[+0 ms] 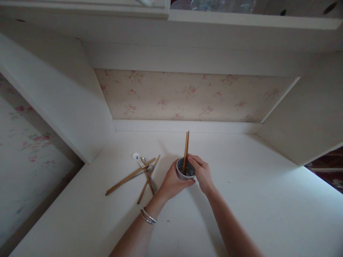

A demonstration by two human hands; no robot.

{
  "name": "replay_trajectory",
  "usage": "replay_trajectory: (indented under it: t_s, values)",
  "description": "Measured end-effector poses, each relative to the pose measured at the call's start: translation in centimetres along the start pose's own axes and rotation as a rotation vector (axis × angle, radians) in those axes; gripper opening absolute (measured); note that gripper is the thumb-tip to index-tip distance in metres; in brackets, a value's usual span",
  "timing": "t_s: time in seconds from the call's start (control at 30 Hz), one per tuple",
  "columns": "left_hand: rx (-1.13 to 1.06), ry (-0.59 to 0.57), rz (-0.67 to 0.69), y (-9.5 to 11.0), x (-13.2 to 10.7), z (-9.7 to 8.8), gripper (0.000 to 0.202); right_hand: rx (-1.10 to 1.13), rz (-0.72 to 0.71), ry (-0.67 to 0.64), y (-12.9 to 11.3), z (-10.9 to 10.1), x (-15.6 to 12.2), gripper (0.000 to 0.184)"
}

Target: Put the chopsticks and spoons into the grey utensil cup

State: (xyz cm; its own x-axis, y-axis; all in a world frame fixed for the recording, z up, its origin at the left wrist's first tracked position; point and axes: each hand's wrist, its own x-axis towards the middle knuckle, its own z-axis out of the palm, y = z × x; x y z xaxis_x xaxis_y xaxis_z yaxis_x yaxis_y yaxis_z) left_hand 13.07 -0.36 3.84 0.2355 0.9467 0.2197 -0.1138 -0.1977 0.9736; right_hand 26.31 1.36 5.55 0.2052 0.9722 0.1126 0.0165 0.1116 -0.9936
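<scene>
My left hand [173,182] is wrapped round a light-coloured, cup-shaped utensil holder [181,176], its dark inside showing small holes at the bottom. A pair of wooden chopsticks [186,148] stands in the holder, nearly upright. At the holder's right rim, my right hand [203,173] is closed, its fingertips against the chopsticks. To the left of my left hand lie several loose chopsticks [120,185], crossing each other. Among them are a white spoon [136,157] with a blue mark and metal spoons [150,167], partly overlapped.
The white tabletop [241,185] is bounded by a left side panel [69,92] and a right side panel [302,114]. A floral back wall [174,94] rises behind it. Overhead, a white cabinet shelf [214,35] juts forward, with clear plastic items [222,5] above.
</scene>
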Motion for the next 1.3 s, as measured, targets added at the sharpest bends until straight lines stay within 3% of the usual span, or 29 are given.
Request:
replay_trajectory:
  t_s: [0.3,0.43,0.5,0.67,0.8,0.9,0.97,1.03,1.13,1.17,1.23,1.3]
  values:
    - [0.007,-0.016,0.008,1.3,0.0,0.2,0.07,0.15,-0.045,-0.076,3.0,-0.3,-1.9,0.051]
    - [0.023,-0.026,0.07,1.6,0.0,0.2,0.063,0.109,-0.087,-0.173,3.1,0.2,-3.0,0.088]
    - [0.046,-0.013,0.101,1.5,0.0,0.0,0.06,0.065,-0.1,-0.188,3.0,0.3,-3.0,0.097]
    - [0.211,-0.045,0.101,1.3,0.1,-1.0,0.06,-0.008,-0.202,-0.148,2.8,0.6,-2.7,0.076]
    - [0.422,-0.033,0.083,1.3,-0.3,-2.9,0.062,0.008,-0.195,-0.118,3.0,0.5,-2.6,0.073]
    - [0.693,0.01,0.078,1.9,-0.7,-4.5,0.049,0.021,-0.19,-0.098,3.2,0.5,-2.6,0.072]
    - [0.913,0.058,0.081,2.8,-0.9,-5.4,0.029,0.028,-0.185,-0.099,3.2,0.4,-2.6,0.072]
    - [1.145,0.177,0.026,3.9,-1.1,-6.2,0.012,0.038,-0.178,-0.106,3.3,0.4,-2.5,0.072]
    - [1.407,0.458,-0.192,5.4,-1.4,-7.9,0.017,0.041,-0.177,-0.107,3.5,0.4,-2.4,0.073]
    - [1.46,0.498,-0.287,5.7,-1.6,-8.5,0.019,0.039,-0.177,-0.107,3.5,0.4,-2.4,0.073]
    - [1.537,0.44,-0.464,5.9,-2.0,-9.7,0.023,0.036,-0.173,-0.108,3.5,0.4,-2.4,0.073]
    - [1.617,0.361,-0.536,5.4,-2.4,-10.6,0.026,0.043,-0.165,-0.113,3.3,0.4,-2.4,0.073]
